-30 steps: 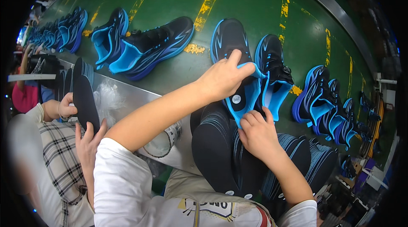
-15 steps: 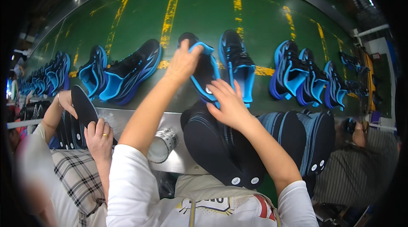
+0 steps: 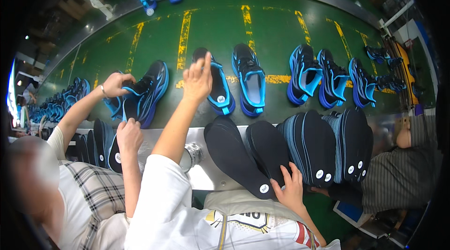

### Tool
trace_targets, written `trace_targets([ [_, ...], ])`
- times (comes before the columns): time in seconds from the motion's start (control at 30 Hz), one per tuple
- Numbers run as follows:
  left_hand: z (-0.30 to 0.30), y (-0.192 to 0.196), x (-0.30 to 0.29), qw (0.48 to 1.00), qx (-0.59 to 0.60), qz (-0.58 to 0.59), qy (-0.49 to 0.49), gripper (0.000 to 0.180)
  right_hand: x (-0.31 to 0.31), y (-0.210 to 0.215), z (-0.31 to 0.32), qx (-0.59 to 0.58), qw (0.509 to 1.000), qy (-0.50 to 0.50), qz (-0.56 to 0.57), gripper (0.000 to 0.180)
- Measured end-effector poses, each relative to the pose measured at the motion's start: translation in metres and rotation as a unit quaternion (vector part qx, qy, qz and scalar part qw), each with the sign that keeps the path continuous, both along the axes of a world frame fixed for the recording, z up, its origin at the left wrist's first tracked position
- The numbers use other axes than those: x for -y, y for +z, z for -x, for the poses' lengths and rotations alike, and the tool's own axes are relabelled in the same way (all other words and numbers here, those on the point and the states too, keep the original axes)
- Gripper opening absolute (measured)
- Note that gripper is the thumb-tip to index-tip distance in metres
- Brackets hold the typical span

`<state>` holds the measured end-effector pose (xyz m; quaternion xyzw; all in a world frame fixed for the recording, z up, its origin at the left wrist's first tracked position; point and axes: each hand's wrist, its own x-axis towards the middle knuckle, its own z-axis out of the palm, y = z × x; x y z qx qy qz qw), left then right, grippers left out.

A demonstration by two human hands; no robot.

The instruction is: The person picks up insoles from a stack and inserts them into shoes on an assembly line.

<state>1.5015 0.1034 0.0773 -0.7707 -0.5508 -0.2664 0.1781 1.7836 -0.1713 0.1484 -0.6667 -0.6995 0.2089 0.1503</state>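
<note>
Green belt [image 3: 281, 29] w/ yellow marks running across the top, black-and-blue shoes spaced along it, metal ledge [image 3: 164, 142] below. Vs a sec ago: left hand [image 3: 197, 80] was down on the shoe [image 3: 213, 81] together w/ the right, pressing inside; now lifted, fingers loose and open, hovering just above that shoe's opening, holding nothing. Right hand [image 3: 291, 189] pulled back off the belt, now down at the near stack of insoles [image 3: 269, 156], fingers spread on the edge of one, touching but not yet closed around it. Hands well apart now, were side by side before. Reads as: insole looks seated in that shoe, done w/ it, reaching for a fresh one; next shoe [image 3: 251, 79] just to the right likely waiting, tongue open. More insole stacks [image 3: 337, 142] standing on edge further right. At left, another worker's hands [image 3: 117, 86] on a different shoe [image 3: 147, 91], second hand near a dark insole by the ledge; small metal cup [image 3: 192, 154] between the two people.
</note>
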Motion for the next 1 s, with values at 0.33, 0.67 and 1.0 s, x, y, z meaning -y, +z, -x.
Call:
trace_targets([
  [0.33, -0.005, -0.023, 0.008, 0.999, 0.024, 0.031, 0.008, 0.053, -0.016, -0.013, -0.007, 0.036, 0.998, -0.028, 0.036, 0.060],
  [0.67, -0.014, -0.036, 0.004, 0.981, -0.099, -0.009, 0.167, 0.055, -0.011, -0.018, -0.028, -0.037, 0.998, -0.032, 0.043, 0.055],
  [1.0, -0.005, -0.024, -0.017, 0.995, 0.045, -0.017, 0.093, 0.008, -0.011, 0.006, -0.047, -0.065, 0.993, -0.027, 0.095, 0.063],
])
